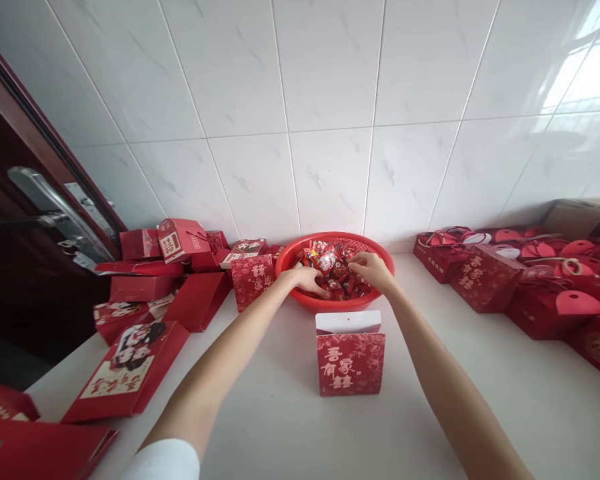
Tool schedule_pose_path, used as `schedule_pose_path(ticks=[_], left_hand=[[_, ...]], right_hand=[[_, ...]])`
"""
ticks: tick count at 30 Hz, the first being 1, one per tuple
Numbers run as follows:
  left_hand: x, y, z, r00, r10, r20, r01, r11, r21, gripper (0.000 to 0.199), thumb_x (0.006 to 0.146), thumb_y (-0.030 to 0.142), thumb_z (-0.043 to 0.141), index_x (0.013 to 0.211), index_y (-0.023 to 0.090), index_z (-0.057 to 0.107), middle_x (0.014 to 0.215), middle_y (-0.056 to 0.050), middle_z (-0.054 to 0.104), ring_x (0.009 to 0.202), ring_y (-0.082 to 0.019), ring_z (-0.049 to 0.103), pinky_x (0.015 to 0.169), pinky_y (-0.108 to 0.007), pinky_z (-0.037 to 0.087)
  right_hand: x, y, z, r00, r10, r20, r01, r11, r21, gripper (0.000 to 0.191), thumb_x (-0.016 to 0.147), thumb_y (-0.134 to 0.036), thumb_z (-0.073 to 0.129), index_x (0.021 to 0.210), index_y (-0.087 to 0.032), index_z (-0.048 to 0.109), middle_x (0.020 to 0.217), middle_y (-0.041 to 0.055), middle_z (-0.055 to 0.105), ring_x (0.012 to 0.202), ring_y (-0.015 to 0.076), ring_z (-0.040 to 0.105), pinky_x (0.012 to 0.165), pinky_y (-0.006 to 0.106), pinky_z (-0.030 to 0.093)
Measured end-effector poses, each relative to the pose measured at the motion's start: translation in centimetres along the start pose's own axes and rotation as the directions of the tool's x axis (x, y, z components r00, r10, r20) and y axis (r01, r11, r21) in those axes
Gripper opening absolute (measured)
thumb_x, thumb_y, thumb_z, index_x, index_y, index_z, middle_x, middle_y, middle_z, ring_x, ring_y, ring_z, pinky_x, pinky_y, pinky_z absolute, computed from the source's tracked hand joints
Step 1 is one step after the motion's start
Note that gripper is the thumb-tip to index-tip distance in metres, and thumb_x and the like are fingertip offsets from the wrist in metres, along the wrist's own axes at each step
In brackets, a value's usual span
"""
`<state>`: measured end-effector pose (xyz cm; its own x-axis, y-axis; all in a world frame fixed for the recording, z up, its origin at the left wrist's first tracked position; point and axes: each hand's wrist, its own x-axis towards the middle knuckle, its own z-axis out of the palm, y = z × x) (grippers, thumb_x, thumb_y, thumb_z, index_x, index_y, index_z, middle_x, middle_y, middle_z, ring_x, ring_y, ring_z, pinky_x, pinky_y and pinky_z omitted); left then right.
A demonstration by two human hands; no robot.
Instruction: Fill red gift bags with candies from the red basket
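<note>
At mid-frame, the left hand (307, 279), fingers loosely spread, would do best raking gently through the small red shiny-wrapped sweets (325, 257) inside the perforated red plastic basket (331, 306), while the right hand (370, 269), fingertips narrowed, hold unclear, should pinch lightly.

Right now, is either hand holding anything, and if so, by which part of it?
Cannot be told: the left hand and right hand are among the wrapped candies in the red plastic basket, but whether either grips one is unclear.
</note>
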<state>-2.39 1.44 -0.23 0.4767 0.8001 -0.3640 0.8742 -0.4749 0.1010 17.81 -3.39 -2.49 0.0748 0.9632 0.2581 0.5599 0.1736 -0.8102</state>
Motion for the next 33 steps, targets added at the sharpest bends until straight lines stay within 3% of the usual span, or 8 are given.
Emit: schedule_pose_path(ticks=[4,7,9,15,19,24,30,33], left_hand=[[0.7,0.3,0.4,1.000,0.006,-0.003,-0.006,0.995,-0.100,0.057,0.067,0.045,0.076,0.121,0.026,0.069,0.114,-0.004,0.076,0.100,-0.025,0.070,0.078,-0.026,0.051],[0.8,0.1,0.9,0.995,0.035,-0.096,-0.056,0.973,-0.226,0.039,0.064,0.031,0.075,0.103,0.023,0.073,0.080,0.001,0.075,0.076,-0.021,0.070,0.063,-0.024,0.048],[0.9,-0.1,1.2,0.979,0.087,-0.182,-0.146,0.929,-0.340,0.029,0.062,0.024,0.073,0.091,0.021,0.074,0.071,0.001,0.072,0.068,-0.020,0.067,0.058,-0.025,0.046],[1.2,-0.1,1.4,0.880,0.208,-0.427,-0.430,0.729,-0.532,0.024,0.068,0.029,0.072,0.090,0.017,0.074,0.090,-0.003,0.075,0.095,-0.025,0.067,0.084,-0.032,0.052],[1.4,-0.2,1.5,0.852,0.155,-0.500,-0.470,0.647,-0.601,0.035,0.075,0.031,0.072,0.105,0.015,0.072,0.107,-0.008,0.075,0.109,-0.027,0.065,0.099,-0.039,0.049],[2.0,-0.5,1.8,0.813,0.150,-0.563,-0.550,0.516,-0.657,0.043,0.080,0.034,0.073,0.117,0.013,0.068,0.123,-0.013,0.070,0.116,-0.027,0.064,0.105,-0.042,0.046],[2.3,-0.6,2.0,0.764,0.157,-0.626,-0.616,0.466,-0.635,0.052,0.081,0.037,0.073,0.125,0.011,0.063,0.132,-0.017,0.066,0.123,-0.029,0.061,0.108,-0.044,0.045],[2.3,-0.6,2.1,0.754,0.159,-0.637,-0.630,0.451,-0.633,0.053,0.083,0.034,0.071,0.130,0.011,0.060,0.138,-0.018,0.062,0.132,-0.029,0.056,0.112,-0.044,0.043]], right_hand=[[0.0,0.1,0.0,1.000,-0.007,0.004,0.007,1.000,0.002,0.013,0.079,-0.021,0.062,0.069,-0.018,0.069,0.069,0.0031,0.071,0.065,0.0179,0.065,0.058,0.026,0.047],[-0.1,0.1,0.0,1.000,-0.017,0.011,0.016,1.000,0.016,0.012,0.079,-0.022,0.062,0.070,-0.019,0.069,0.068,0.0026,0.071,0.064,0.0175,0.065,0.057,0.026,0.047],[-0.2,0.2,-0.1,1.000,-0.020,0.011,0.020,0.999,0.026,0.010,0.079,-0.023,0.063,0.072,-0.019,0.069,0.070,0.0026,0.072,0.064,0.0175,0.065,0.057,0.026,0.047],[-0.2,0.6,-0.2,0.997,-0.073,0.018,0.072,0.996,0.044,0.009,0.080,-0.025,0.064,0.076,-0.019,0.069,0.072,0.0022,0.072,0.068,0.0175,0.066,0.061,0.026,0.048],[-0.2,0.6,-0.2,0.991,-0.089,0.102,0.087,0.996,0.024,0.010,0.082,-0.027,0.064,0.082,-0.020,0.070,0.068,0.0008,0.070,0.066,0.0172,0.065,0.061,0.027,0.046],[-0.4,0.1,-0.1,0.978,-0.082,0.190,0.089,0.996,-0.028,0.016,0.082,-0.032,0.067,0.089,-0.019,0.073,0.079,0.0030,0.071,0.074,0.0179,0.064,0.066,0.028,0.047],[-0.4,0.0,0.0,0.936,-0.141,0.323,0.163,0.986,-0.040,0.031,0.084,-0.048,0.066,0.084,-0.018,0.074,0.070,0.0017,0.067,0.065,0.0155,0.058,0.058,0.027,0.041],[-0.3,0.2,0.1,0.927,-0.167,0.336,0.170,0.985,0.021,0.028,0.082,-0.046,0.069,0.081,-0.017,0.071,0.066,0.0002,0.065,0.062,0.0144,0.057,0.057,0.026,0.041]])
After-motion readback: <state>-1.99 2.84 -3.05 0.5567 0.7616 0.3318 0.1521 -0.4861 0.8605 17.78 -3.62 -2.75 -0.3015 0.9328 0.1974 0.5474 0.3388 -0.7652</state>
